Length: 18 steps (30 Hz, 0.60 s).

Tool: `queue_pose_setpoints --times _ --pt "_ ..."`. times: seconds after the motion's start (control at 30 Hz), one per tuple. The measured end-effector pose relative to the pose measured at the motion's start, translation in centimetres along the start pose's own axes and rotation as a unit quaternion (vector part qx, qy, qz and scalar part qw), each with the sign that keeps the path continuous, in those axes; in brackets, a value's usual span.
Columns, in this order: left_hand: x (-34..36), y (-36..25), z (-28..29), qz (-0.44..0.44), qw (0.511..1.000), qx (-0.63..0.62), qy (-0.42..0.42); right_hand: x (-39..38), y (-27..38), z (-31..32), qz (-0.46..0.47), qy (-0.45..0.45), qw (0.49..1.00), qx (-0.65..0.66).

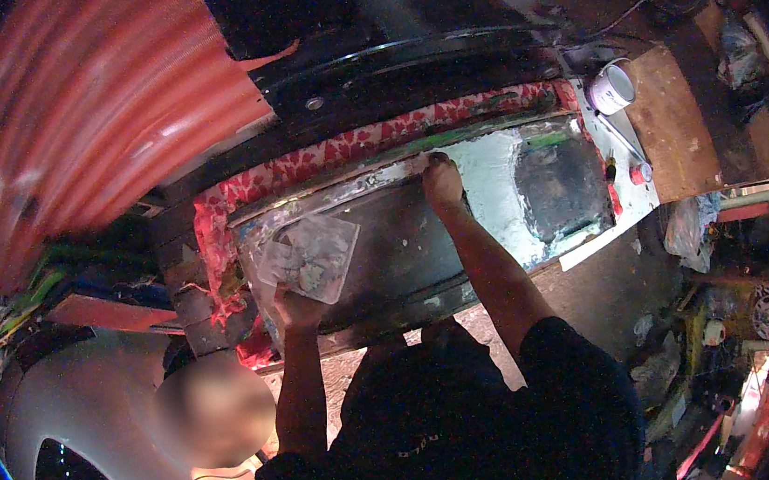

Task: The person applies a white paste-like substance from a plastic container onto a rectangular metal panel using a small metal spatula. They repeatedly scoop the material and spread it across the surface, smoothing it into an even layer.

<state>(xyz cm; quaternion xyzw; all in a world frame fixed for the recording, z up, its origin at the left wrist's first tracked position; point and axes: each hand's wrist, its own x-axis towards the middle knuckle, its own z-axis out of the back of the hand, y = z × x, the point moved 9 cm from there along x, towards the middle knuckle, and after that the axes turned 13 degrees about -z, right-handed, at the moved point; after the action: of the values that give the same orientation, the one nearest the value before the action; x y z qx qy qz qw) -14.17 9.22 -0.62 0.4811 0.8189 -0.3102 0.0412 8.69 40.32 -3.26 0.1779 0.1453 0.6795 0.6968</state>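
Note:
A long rectangular panel (406, 266) with dark recessed areas and a patchy white coating lies on red patterned cloth (302, 169). My left hand (296, 307) grips a clear plastic square piece (329, 246) with pale, lumpy material on it, held over the panel's left part. My right hand (442, 180) is closed near the panel's far edge, beside the white-coated area; what it holds, if anything, is hidden under the fingers.
A white bucket (610, 87) stands at the right on a pale board, by a small red-capped container (642, 174). Brown cardboard (671, 116) lies beyond. A dark glossy car body is at the top. Another person (211, 413) is beside a silver vehicle (104, 429) at lower left.

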Motion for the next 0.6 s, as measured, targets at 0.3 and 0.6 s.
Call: queue_pose_setpoints --times 0.3,0.6 --pt "-0.7 -1.6 3.0 -0.023 0.996 -0.058 0.057 -1.6 2.8 0.1 0.012 0.028 0.999 -0.025" --pt "0.2 -2.7 7.8 0.018 0.998 -0.056 0.002 -4.1 5.0 -1.8 -0.071 0.055 0.995 0.038"
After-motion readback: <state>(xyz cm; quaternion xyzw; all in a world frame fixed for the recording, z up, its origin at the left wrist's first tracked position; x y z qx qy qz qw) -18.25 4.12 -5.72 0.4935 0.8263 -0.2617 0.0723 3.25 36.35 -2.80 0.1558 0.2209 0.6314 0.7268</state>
